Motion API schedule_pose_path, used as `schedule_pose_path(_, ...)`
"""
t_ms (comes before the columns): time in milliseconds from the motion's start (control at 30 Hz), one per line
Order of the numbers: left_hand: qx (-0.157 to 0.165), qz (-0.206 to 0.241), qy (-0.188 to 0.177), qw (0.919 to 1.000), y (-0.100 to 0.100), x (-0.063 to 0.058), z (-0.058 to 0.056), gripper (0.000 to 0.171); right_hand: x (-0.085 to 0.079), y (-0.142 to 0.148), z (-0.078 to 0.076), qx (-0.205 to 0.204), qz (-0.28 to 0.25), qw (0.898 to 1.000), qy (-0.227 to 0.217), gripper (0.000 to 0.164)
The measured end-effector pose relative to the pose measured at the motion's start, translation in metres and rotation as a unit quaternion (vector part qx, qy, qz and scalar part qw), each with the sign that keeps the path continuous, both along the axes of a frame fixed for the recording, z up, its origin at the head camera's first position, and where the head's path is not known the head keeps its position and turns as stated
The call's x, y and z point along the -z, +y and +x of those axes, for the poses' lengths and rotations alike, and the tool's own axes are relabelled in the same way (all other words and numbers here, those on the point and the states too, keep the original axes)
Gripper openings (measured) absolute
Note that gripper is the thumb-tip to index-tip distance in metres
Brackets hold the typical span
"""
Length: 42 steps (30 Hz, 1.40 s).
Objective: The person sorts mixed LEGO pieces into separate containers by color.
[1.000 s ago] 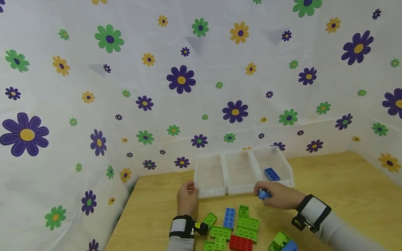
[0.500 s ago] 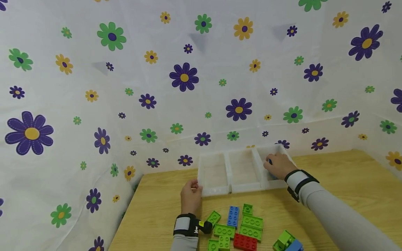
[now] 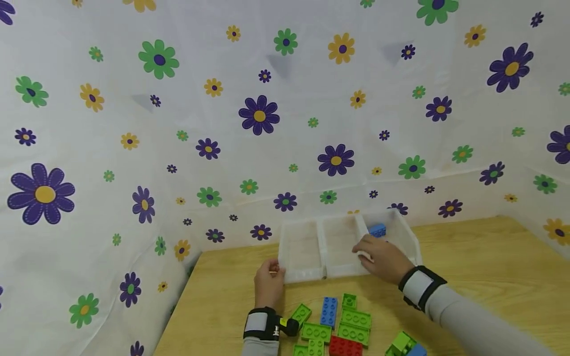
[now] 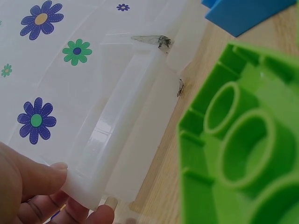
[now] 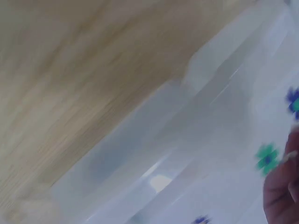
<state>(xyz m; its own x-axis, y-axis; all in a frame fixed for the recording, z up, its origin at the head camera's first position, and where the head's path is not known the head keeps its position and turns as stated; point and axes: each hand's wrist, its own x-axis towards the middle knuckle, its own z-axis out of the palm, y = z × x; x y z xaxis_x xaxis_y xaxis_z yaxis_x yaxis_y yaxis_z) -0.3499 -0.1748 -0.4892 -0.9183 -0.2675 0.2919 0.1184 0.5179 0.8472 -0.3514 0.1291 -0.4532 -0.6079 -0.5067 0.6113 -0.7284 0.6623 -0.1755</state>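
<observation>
A white three-compartment tray point(image 3: 304, 273) stands at the back of the table. At its left front corner my left hand point(image 3: 268, 288) pinches the wall, thumb on top and fingers below, as the left wrist view shows on the tray point(image 4: 124, 126). My right hand point(image 3: 386, 258) holds nothing and hovers over the divider between the middle and right compartments, its fingers loosely bent. Behind it, in the right compartment, lies a blue toy brick point(image 3: 377, 230); the hand hides part of that compartment. Only fingers point(image 5: 280, 186) of the right hand show in the blurred right wrist view.
Before the tray lie several green bricks point(image 3: 316, 332), a blue brick point(image 3: 329, 312) and a red brick point(image 3: 345, 346). Further right is a green-and-blue cluster point(image 3: 403, 342). A green brick point(image 4: 280, 98) looms close in the left wrist view. A flowered curtain point(image 3: 222, 173) rises behind.
The right hand carried a blue brick into the right compartment, let go of it and has drawn back leftward and toward the front. The left hand keeps its hold on the tray.
</observation>
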Motion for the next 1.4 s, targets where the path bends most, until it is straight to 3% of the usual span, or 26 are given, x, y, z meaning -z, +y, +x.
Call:
schedule_pose_path(133,0.001,0.001,-0.006,1.0000,0.000,0.001,0.003,0.022,0.007,-0.022,0.026,-0.079,0.072,0.989,-0.101,0.021)
schedule_pose_path(233,0.002,0.001,-0.002,1.0000,-0.001,0.002,0.004,0.021,0.013,-0.033,0.036,-0.094,0.140,0.977,-0.132,0.027)
schedule_pose_path(333,0.004,0.003,0.001,1.0000,0.000,0.002,0.002,0.021,0.018,-0.037,0.041,-0.100,0.175,0.970,-0.133,0.025)
schedule_pose_path(433,0.004,0.002,0.003,1.0000,0.000,0.001,0.001,0.021,0.019,-0.037,0.042,-0.102,0.179,0.967,-0.151,0.016)
schedule_pose_path(533,0.002,0.005,0.002,1.0000,-0.001,0.000,0.000,0.021,0.017,-0.034,0.039,-0.097,0.169,0.960,-0.199,0.013)
schedule_pose_path(667,0.007,0.008,0.004,0.9999,-0.001,-0.001,0.000,0.021,0.006,-0.028,0.033,-0.090,0.107,0.958,-0.251,0.010)
schedule_pose_path(733,0.011,0.007,0.006,0.9999,-0.001,0.000,0.000,0.021,-0.004,-0.027,0.028,-0.083,0.067,0.964,-0.244,0.009)
schedule_pose_path(800,0.014,0.007,0.006,0.9999,-0.001,0.001,0.000,0.021,-0.014,-0.028,0.020,-0.069,0.041,0.976,-0.203,0.013)
schedule_pose_path(933,0.010,0.005,0.006,0.9999,0.000,0.002,0.000,0.021,-0.023,-0.036,0.001,0.005,0.061,0.993,-0.098,0.031)
schedule_pose_path(1000,0.008,0.008,0.005,0.9999,0.000,0.003,0.001,0.020,-0.021,-0.041,-0.008,0.044,0.081,0.994,-0.066,0.032)
schedule_pose_path(1167,0.010,0.023,-0.005,0.9997,0.002,0.004,0.000,0.021,-0.006,-0.046,-0.020,0.078,0.108,0.988,-0.075,0.014)
schedule_pose_path(1300,0.010,0.023,-0.007,0.9997,0.001,0.006,-0.002,0.022,0.006,-0.043,-0.021,0.081,0.111,0.989,-0.051,0.037)
schedule_pose_path(1400,0.007,0.019,-0.003,0.9998,-0.001,0.005,-0.002,0.022,0.006,-0.038,-0.016,0.074,0.094,0.992,-0.046,0.051)
